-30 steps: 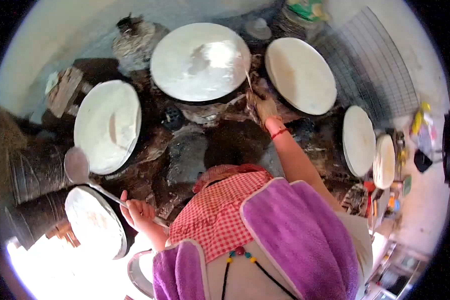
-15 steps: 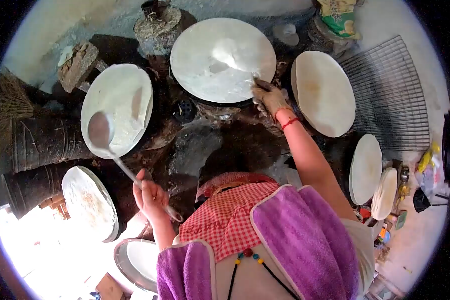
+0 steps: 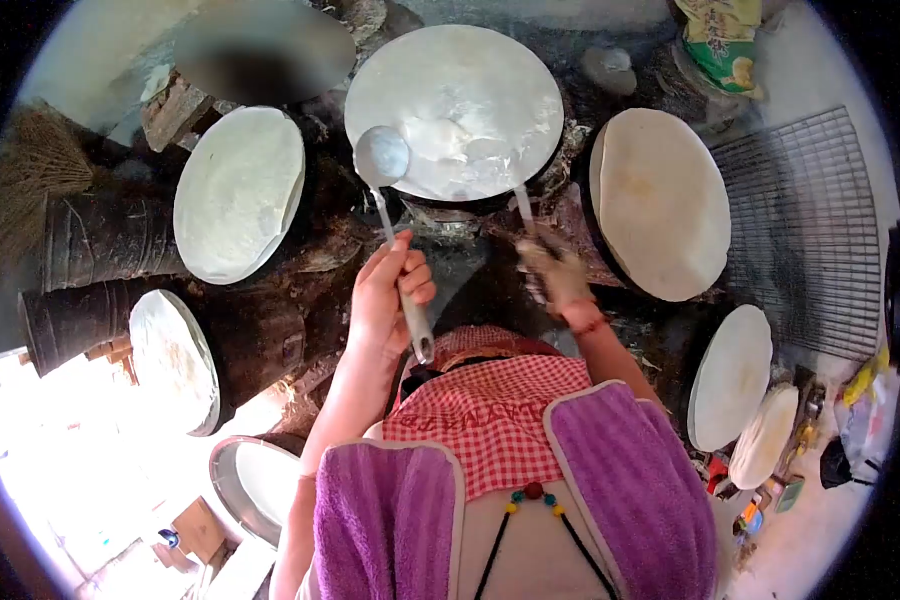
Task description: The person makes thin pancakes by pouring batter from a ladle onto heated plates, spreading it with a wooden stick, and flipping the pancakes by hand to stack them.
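Note:
My left hand (image 3: pixel 390 290) is wrapped round the handle of a ladle (image 3: pixel 382 157). The ladle's bowl hangs over the front left edge of the central round griddle (image 3: pixel 510 75). White batter (image 3: pixel 440 140) lies unevenly on that griddle, thicker toward its front. In my right hand (image 3: pixel 555 270), which wears a soiled glove, is a pale, narrow flat tool (image 3: pixel 525 210). Its far end reaches the griddle's front right edge; its exact kind I cannot make out. A thin pale flatbread (image 3: pixel 238 195) covers the griddle to the left, and another flatbread (image 3: pixel 662 205) covers the right one.
More flatbreads lie at lower left (image 3: pixel 175 360) and lower right (image 3: pixel 732 375). A wire rack (image 3: pixel 810 220) leans at the right. A basin (image 3: pixel 232 485) stands at lower left, dark cylinders (image 3: pixel 110 240) at far left. A blurred round shape (image 3: pixel 265 50) is at upper left.
The ladle has swung from the left griddle to the central one with my left hand. My right hand has drawn back from the griddle's edge toward me, and the pale tool now shows.

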